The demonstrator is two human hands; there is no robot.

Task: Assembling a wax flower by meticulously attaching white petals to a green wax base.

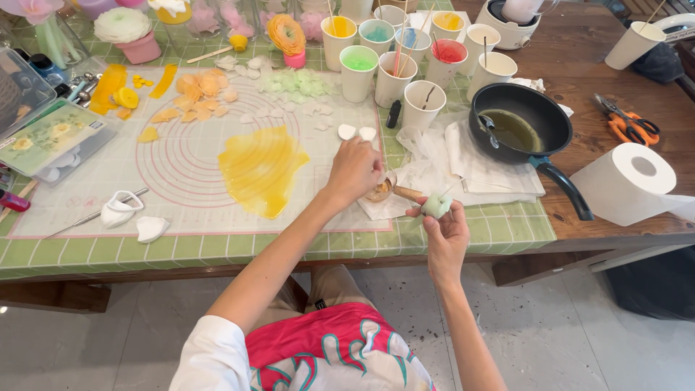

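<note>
Starting at the left of the table (449, 239): a silicone mat (87, 210) with ring marks carries white petal-shaped pieces (150, 229), orange and yellow petals (195, 90), and a broad yellow wax-like sheet (262, 170) lying flat near the centre. Left hand (355, 168) reaches forward over the mat's right edge, fingers curled around a small glass cup (381, 190) with amber liquid; grip looks closed, though the fingertips are partly hidden. Just right of it, the right hand (445, 235) pinches a small pale-green bud (436, 205) between thumb and fingers, held off the table edge, above the green checked cloth. A thin wire or stick comes out of the bud, running up and right toward the white paper towels (492, 177); that is its long axis, tilted. The bud probably handles light, soft and easily dented, maybe tacky if the coating is fresh, so hold it by the stem or with a gentle pinch low on the body. Farther right: paper cups of colour (358, 72), a black pan (517, 123) of greenish liquid, orange scissors (633, 127), a paper roll (630, 181).
</note>
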